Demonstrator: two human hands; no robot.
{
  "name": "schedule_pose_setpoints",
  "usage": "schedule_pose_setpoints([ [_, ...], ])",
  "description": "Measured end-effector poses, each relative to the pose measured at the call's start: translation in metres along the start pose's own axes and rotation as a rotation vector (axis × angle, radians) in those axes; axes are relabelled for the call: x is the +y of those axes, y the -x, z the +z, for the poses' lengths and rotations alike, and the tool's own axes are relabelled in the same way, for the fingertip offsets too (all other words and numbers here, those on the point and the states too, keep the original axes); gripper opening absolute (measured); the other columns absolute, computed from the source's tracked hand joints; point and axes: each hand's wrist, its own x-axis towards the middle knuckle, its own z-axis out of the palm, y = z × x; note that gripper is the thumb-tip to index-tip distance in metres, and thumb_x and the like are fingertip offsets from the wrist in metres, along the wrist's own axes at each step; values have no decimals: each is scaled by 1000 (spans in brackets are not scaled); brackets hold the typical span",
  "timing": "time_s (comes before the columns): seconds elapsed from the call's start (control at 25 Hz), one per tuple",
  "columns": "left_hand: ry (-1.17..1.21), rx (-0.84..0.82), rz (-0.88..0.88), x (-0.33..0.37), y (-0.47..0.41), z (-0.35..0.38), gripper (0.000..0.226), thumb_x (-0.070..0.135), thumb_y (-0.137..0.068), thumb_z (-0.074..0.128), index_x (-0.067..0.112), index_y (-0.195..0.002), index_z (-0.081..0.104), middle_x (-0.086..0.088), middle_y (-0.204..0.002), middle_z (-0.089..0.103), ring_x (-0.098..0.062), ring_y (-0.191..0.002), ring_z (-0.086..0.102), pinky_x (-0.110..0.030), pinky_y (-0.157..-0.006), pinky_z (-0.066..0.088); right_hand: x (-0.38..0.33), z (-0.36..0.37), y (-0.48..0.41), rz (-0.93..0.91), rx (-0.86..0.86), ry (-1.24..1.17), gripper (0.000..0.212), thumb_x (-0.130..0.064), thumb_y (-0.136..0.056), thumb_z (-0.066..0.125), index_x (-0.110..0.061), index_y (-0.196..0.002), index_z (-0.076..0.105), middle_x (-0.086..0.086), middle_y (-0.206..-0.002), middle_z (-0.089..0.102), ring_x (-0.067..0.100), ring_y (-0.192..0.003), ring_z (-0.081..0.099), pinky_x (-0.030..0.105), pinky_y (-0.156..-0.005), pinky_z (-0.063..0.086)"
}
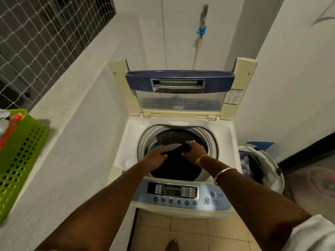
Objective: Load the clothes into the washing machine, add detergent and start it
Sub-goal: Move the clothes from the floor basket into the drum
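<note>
Both my arms reach forward and down over the washer point(125, 153), forearms converging toward the drum point(204, 136). My left hand point(155, 156) lies palm down at the near left of the opening, fingers curled around the edge of a dark garment point(174, 165). My right hand point(194, 150) sits just beside it to the right, wrist bent, fingers closed on the same cloth with the thumb tucked under; a ring shows on one finger, and a thin chain and a bangle point(223, 172) circle that wrist and forearm. The garment hangs from both grips and fills the near part of the drum. Whether it touches the bottom I cannot tell.

The lid point(179, 82) stands upright at the far side. The control panel point(181, 193) runs along the near edge, under my forearms. To the right of the washer, a basket point(272, 163) holds more clothes. On the ledge point(76, 77) at the left stands a green crate point(20, 154).
</note>
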Motion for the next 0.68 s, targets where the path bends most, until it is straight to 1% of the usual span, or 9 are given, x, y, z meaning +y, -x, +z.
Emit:
schedule_pose_setpoints([
  [0.04, 5, 4, 17, 4, -4, 0, 33, 19, -95, 57, 14, -128, 56, -16, -115, 65, -22, -85, 63, -29, -67, 51, -1, -4, -1, -2, 21, -9, 65, -21, -85, 74, -14, -144, 45, 12, -138, 55, 27, -127, 52, 29, -104, 40],
  [0.12, 9, 24, 50, 22, -12, -1, 39, 23, -95, 59, 13, -133, 55, -13, -123, 64, -26, -104, 64, -36, -88, 52, -3, -19, 2, 3, 86, -24, 61, -22, -85, 73, -13, -141, 49, 10, -136, 57, 26, -126, 53, 29, -106, 40],
  [0.16, 10, 41, 61, 33, -15, 0, 42, 26, -94, 60, 14, -134, 55, -10, -127, 63, -25, -111, 62, -35, -94, 50, -2, -28, 5, -1, 118, -26, 59, -23, -85, 74, -13, -138, 52, 9, -134, 58, 25, -124, 54, 30, -105, 40],
  [0.2, 18, 62, 79, 47, -18, 3, 42, 27, -94, 61, 16, -134, 56, -8, -127, 63, -23, -113, 61, -33, -96, 49, 1, -38, 8, -11, 155, -28, 55, -24, -84, 73, -13, -135, 54, 9, -130, 61, 25, -121, 56, 29, -103, 41],
  [0.28, 42, 102, 154, 81, -24, 15, 35, 26, -94, 61, 16, -127, 60, -4, -122, 66, -19, -110, 63, -28, -94, 47, 13, -60, 14, -18, 226, -68, 45, -24, -86, 71, -13, -127, 59, 7, -120, 65, 25, -113, 61, 27, -95, 44],
  [0.4, 37, 132, 343, 142, -30, 52, 24, 21, -94, 59, 15, -116, 66, -2, -112, 69, -17, -101, 64, -25, -90, 47, 47, -96, 22, 28, 365, -203, 30, -24, -89, 64, -16, -118, 64, 4, -109, 69, 22, -101, 65, 21, -83, 42],
  [0.52, 15, 86, 447, 203, -37, 110, 23, 20, -95, 59, 15, -116, 65, 0, -110, 69, -14, -99, 64, -27, -88, 52, 100, -128, 23, 105, 492, -265, 29, -25, -89, 63, -16, -116, 64, 3, -105, 71, 21, -96, 66, 24, -83, 46],
  [0.6, 6, 46, 467, 235, -45, 151, 24, 19, -96, 60, 15, -118, 64, -1, -112, 69, -15, -99, 65, -30, -89, 55, 139, -149, 23, 144, 500, -283, 30, -24, -90, 62, -14, -118, 63, 5, -105, 71, 21, -96, 66, 27, -84, 50],
  [0.68, -12, -2, 450, 262, -57, 192, 22, 19, -96, 59, 15, -117, 64, -1, -110, 70, -16, -97, 65, -31, -87, 56, 184, -170, 17, 180, 453, -289, 30, -21, -90, 60, -13, -119, 62, 8, -102, 71, 22, -93, 66, 23, -72, 48],
])
